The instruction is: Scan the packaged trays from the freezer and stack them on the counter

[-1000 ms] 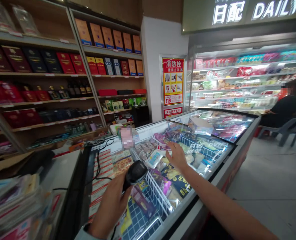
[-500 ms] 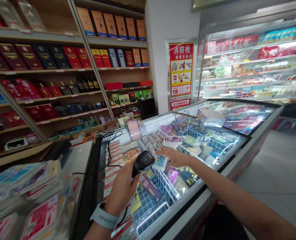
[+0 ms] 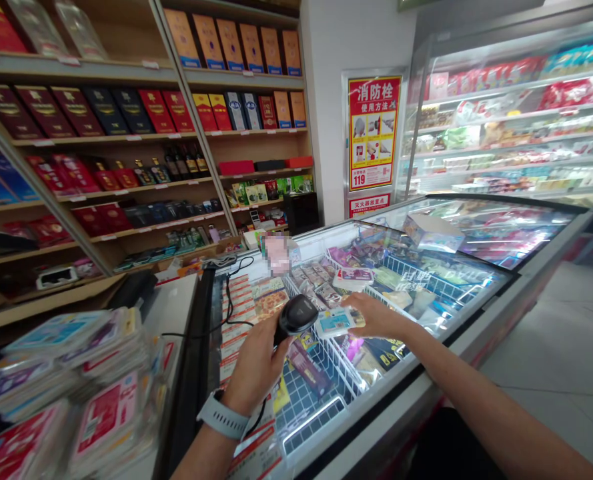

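My left hand (image 3: 260, 360), with a pale watch strap (image 3: 223, 415) on its wrist, grips a black barcode scanner (image 3: 299, 315) above the glass-topped freezer (image 3: 481, 303). The scanner's head points to the right. Just right of it, my right hand (image 3: 376, 316) pinches the right edge of a small flat package with a blue-and-white label (image 3: 336, 321). The fingertips on the package's far side are partly hidden. Beneath both hands, wire baskets (image 3: 321, 427) hold frozen packs, among them a purple packet (image 3: 310, 370) and a white tray with a purple label (image 3: 353, 276).
Stacks of flat labelled packages (image 3: 107, 413) cover the white counter (image 3: 169, 320) on the left. A black cable (image 3: 229, 313) trails over the freezer edge. An opened carton (image 3: 433, 233) sits on the freezer glass. Shelves of boxed bottles (image 3: 159, 110) stand behind; a lit display fridge (image 3: 506, 120) is at right.
My right hand has closed on the blue-labelled package and moved slightly right. The scanner stays in my left hand, close to the package. The view has shifted a little to the left.
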{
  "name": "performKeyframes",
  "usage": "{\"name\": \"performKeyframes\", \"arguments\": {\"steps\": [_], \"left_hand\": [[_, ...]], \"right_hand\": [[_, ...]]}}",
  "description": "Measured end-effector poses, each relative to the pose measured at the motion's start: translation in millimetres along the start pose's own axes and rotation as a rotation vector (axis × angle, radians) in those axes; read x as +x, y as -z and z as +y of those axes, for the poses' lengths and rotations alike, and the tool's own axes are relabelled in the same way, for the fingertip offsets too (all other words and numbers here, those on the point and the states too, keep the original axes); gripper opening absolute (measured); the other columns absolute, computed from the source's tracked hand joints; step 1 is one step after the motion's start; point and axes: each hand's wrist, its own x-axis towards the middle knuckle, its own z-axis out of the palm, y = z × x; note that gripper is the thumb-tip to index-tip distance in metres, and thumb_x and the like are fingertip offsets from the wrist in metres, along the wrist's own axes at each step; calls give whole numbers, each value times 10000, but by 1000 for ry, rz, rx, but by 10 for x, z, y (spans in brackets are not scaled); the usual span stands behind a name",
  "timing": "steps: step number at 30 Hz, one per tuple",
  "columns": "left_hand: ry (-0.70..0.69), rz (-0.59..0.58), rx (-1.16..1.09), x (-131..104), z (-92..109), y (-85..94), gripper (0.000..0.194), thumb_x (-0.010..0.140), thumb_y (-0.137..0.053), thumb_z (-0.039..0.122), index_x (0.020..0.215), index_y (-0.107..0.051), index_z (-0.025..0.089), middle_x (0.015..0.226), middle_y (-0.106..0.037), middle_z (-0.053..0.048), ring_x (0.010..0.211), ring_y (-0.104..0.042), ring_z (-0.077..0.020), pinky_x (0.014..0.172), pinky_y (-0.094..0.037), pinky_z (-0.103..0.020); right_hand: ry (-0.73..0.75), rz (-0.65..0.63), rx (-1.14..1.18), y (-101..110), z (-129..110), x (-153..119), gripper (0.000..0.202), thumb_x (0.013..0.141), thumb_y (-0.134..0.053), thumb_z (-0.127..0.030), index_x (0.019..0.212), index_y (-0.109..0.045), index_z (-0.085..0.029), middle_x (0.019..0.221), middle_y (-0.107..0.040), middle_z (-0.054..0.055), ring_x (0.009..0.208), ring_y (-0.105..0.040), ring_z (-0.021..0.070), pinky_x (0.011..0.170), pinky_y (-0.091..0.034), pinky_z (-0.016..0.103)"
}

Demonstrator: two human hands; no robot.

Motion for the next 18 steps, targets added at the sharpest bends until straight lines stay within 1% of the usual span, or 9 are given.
{"name": "performKeyframes", "arguments": {"steps": [2, 4, 6, 8, 10, 12, 16, 18], "left_hand": [[0, 11, -11, 0, 5, 2, 481, 893, -509, 257, 1358, -404, 194, 1275, -590, -125, 1158, -579, -267, 980, -468, -453], [2, 17, -26, 2, 9, 2, 489, 888, -508, 236, 1363, -400, 194, 1291, -581, -124, 1174, -570, -264, 989, -461, -451], [4, 17, -37, 3, 11, 1, 484, 883, -509, 222, 1356, -410, 189, 1283, -588, -120, 1168, -573, -258, 988, -462, -442], [5, 12, -40, 3, 14, 2, 481, 880, -513, 219, 1351, -419, 186, 1276, -593, -117, 1159, -578, -253, 987, -462, -435], [11, 11, -42, 1, 18, 6, 487, 878, -520, 223, 1353, -418, 184, 1284, -589, -118, 1166, -573, -252, 992, -458, -435], [22, 10, -50, 1, 22, 14, 489, 881, -519, 231, 1357, -416, 182, 1290, -584, -122, 1177, -565, -254, 999, -453, -439], [30, 13, -66, 4, 27, 24, 487, 884, -520, 252, 1356, -420, 183, 1294, -580, -126, 1186, -560, -260, 1007, -446, -447], [27, 17, -68, 5, 24, 22, 492, 885, -522, 259, 1359, -416, 184, 1292, -581, -129, 1184, -562, -264, 1003, -448, -452]], "right_hand": [[-71, 33, 63, -32, -23, -19, 507, 680, -710, -302, 1152, -562, -194, 1117, -625, 96, 979, -613, 238, 865, -484, 366], [-154, 63, 145, -75, -51, -25, 518, 660, -723, -288, 1131, -530, -194, 976, -657, 60, 832, -641, 210, 744, -502, 328], [-219, 88, 224, -123, -77, -22, 520, 670, -707, -265, 1136, -486, -196, 842, -652, 12, 681, -632, 174, 641, -484, 293], [-248, 127, 286, -173, -93, -13, 506, 693, -671, -231, 1148, -450, -210, 809, -637, -16, 576, -602, 138, 583, -461, 270], [-239, 177, 335, -218, -98, -4, 468, 713, -633, -208, 1139, -437, -226, 847, -631, -18, 554, -596, 117, 568, -458, 256], [-234, 233, 365, -253, -95, 1, 394, 735, -597, -206, 1097, -444, -234, 862, -621, -17, 580, -613, 116, 577, -470, 254], [-231, 308, 337, -296, -89, -3, 219, 798, -545, -258, 1009, -488, -235, 861, -640, -3, 639, -648, 138, 632, -514, 286], [-229, 328, 325, -317, -86, -8, 193, 827, -526, -291, 1009, -519, -231, 866, -667, 15, 665, -668, 157, 664, -537, 315]]}}
